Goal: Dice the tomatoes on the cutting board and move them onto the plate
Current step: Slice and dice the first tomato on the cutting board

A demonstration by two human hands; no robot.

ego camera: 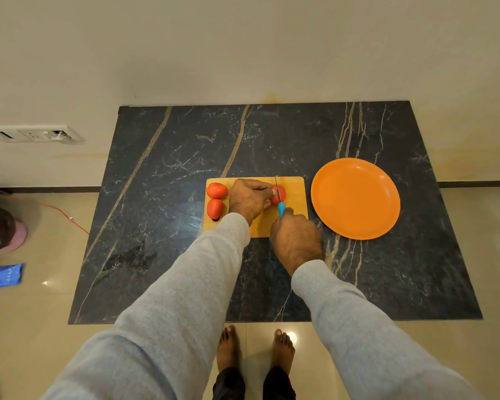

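Note:
A wooden cutting board [296, 187] lies on the dark marble table. Two whole red tomatoes [216, 190] [215, 207] sit at its left end. A third tomato [281, 194] rests near the board's middle, pinned by the fingertips of my left hand [250, 199]. My right hand [296, 241] grips a knife [281, 208] by its blue handle; the thin blade lies across the top of that third tomato. An empty orange plate [355, 197] sits just right of the board.
The dark marble table [171, 168] stands against a pale wall. My bare feet [254, 350] show below its front edge. On the floor at left are a red cable [67, 216], a blue packet [2, 275] and a pink-brown object [3, 229].

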